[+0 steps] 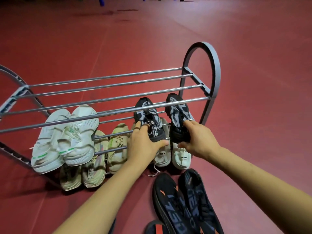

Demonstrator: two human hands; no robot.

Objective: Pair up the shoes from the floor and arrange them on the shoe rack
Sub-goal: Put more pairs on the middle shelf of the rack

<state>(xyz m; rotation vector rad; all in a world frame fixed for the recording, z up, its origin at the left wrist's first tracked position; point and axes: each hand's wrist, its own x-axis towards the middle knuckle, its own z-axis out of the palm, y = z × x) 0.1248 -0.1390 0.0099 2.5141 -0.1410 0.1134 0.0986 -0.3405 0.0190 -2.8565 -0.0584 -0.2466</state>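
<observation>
- I have the left hand (145, 141) wrapped over the heel of one black-and-grey knit shoe (148, 119), fingers on its collar and thumb along the side.
- The right hand (196, 141) grips the heel of the matching black-and-grey shoe (179, 115), so the pair is held side by side, toes pointing away from me.
- Both of these shoes sit on the middle bars of the shoe rack (209, 65), at its right end, toes tucked under the front top rail; I judge them as being set down, not yet released.
- Already placed: a white pair with green marks (64, 141) lies on the middle tier at the left.
- On the lowest tier I see beige pairs (94, 164) from left to centre, and a cream pair (180, 157) beneath my hands.
- The top tier holds no shoes.
- Left to do: a dark pair with orange accents (185, 200) lies on the red floor (253, 98) just in front of the rack, near my right forearm.
- Another dark and orange shoe (155, 228) pokes in at the bottom edge; I cannot tell whether its mate is nearby.
- My estimate: well past halfway, with at least one floor pair remaining after this one.
</observation>
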